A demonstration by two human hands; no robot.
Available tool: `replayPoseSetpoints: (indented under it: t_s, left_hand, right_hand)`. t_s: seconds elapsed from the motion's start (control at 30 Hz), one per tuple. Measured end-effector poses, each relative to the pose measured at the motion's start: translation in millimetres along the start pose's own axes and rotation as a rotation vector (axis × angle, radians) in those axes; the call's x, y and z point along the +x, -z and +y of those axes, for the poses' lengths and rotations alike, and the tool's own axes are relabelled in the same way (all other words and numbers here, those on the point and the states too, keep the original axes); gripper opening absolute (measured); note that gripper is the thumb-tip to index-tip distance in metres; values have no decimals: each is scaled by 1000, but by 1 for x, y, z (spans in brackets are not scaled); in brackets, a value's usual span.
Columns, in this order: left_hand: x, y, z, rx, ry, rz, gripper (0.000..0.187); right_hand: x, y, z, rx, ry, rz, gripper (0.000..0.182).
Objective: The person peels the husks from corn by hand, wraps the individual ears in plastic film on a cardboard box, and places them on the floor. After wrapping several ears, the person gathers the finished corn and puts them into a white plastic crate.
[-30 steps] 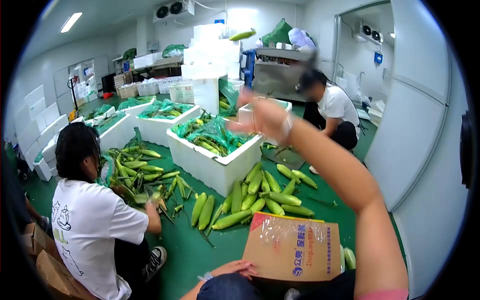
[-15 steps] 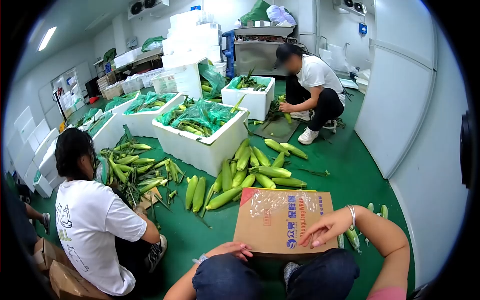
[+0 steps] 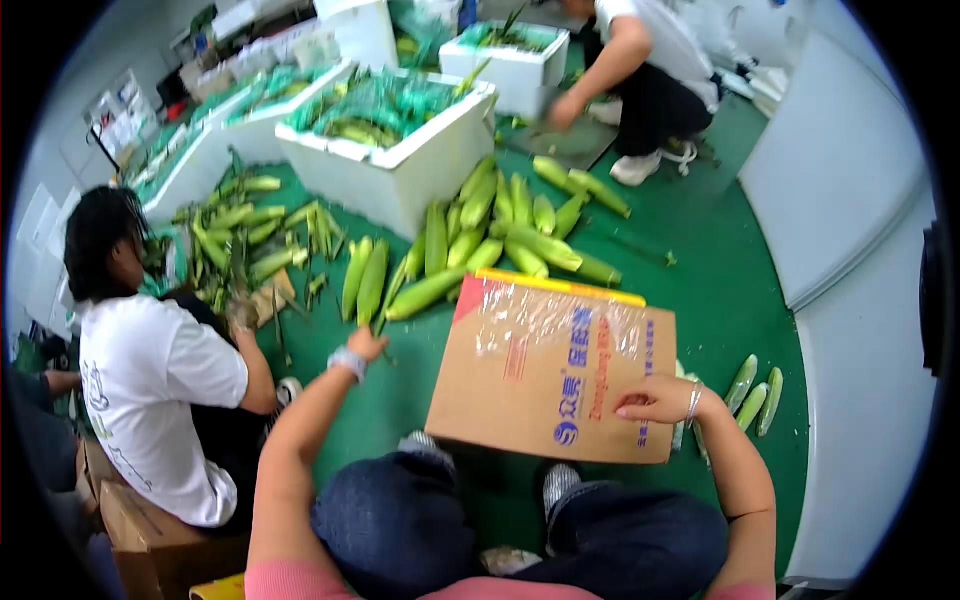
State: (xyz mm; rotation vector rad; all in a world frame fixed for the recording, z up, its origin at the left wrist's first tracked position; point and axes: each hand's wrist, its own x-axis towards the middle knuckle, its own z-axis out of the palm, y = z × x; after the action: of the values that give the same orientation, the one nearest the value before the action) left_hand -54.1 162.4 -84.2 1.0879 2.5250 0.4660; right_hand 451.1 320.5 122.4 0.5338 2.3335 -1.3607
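The cardboard box (image 3: 560,370) lies in front of me, its near edge close to my shoes (image 3: 562,487). Past its far edge, close up against it, spreads a heap of corn (image 3: 540,245), with a white foam crate (image 3: 350,185) beyond that. To the right of the box, green floor (image 3: 720,290) runs out to a white panel (image 3: 850,170), narrowed by a few separate ears (image 3: 752,408) near the box's side. To its left, a strip of floor gives my arm room before a seated co-worker (image 3: 165,370).

Out past the box's left edge, my left hand (image 3: 365,345) is at the lower end of an ear of corn (image 3: 371,283), fingers bent; I can't tell whether they are gripping it. My right hand (image 3: 655,400) is over the box's right part, loosely curled with the fingers slack; whether it presses the cardboard I can't tell.
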Motion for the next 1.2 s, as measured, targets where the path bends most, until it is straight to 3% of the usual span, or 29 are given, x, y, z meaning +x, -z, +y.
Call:
replayPoseSetpoints:
  t_s: [0.1, 0.17, 0.2, 0.33, 0.4, 0.47, 0.5, 0.6, 0.67, 0.77, 0.83, 0.87, 0.93, 0.97, 1.03, 1.07, 1.13, 1.2]
  left_hand:
    - [19, 6, 29, 192, -85, 23, 56]
    - [38, -9, 48, 263, -222, 106, 54]
    - [53, -17, 58, 272, -199, 3, 58]
    - [99, -74, 65, 366, -416, 71, 81]
    - [104, -69, 85, 322, -238, -43, 77]
    - [104, -67, 92, 469, -230, -58, 68]
    - [108, -76, 79, 344, -257, -49, 63]
    - [91, -70, 65, -18, -193, 106, 58]
    - [76, -40, 72, -195, -277, 373, 58]
    - [19, 46, 164, -164, -672, 458, 50]
    - [-25, 80, 235, -296, -752, 147, 51]
    - [-26, 73, 251, -177, -914, 184, 54]
    - [-43, 52, 295, -2, -1048, 158, 60]
    - [-49, 40, 314, 59, -1024, 78, 60]
    - [-40, 1, 329, 92, -988, 57, 62]
    - [-35, -13, 332, 115, -979, 48, 62]
    - [-27, -34, 334, 95, -1001, 14, 61]
    - [-40, -22, 341, 259, -1035, -147, 62]
  right_hand:
    - [5, -8, 5, -283, -166, 241, 27]
    - [12, -18, 5, -299, -215, 261, 27]
    - [16, -22, 4, -320, -255, 303, 27]
    - [28, -32, 2, -284, -279, 283, 29]
    - [30, -35, 4, -244, -307, 311, 27]
    - [28, -40, 15, -93, -225, 347, 31]
    - [22, -38, 19, -67, -255, 363, 31]
    - [11, -21, 44, -236, -597, 482, 43]
    - [9, -11, 62, -206, -725, 610, 49]
    - [32, 2, 66, -286, -814, 711, 56]
    - [48, 10, 60, -283, -800, 717, 52]
    - [56, 14, 72, -275, -793, 724, 52]
    - [73, 16, 99, -55, -580, 743, 40]
    - [67, 13, 100, -53, -575, 755, 40]
    - [48, 7, 109, 856, -315, 564, 23]
    - [33, -4, 117, 866, -311, 576, 23]
    - [1, -24, 135, 1524, 369, 638, 16]
    - [-15, -7, 136, 1837, 540, 772, 15]
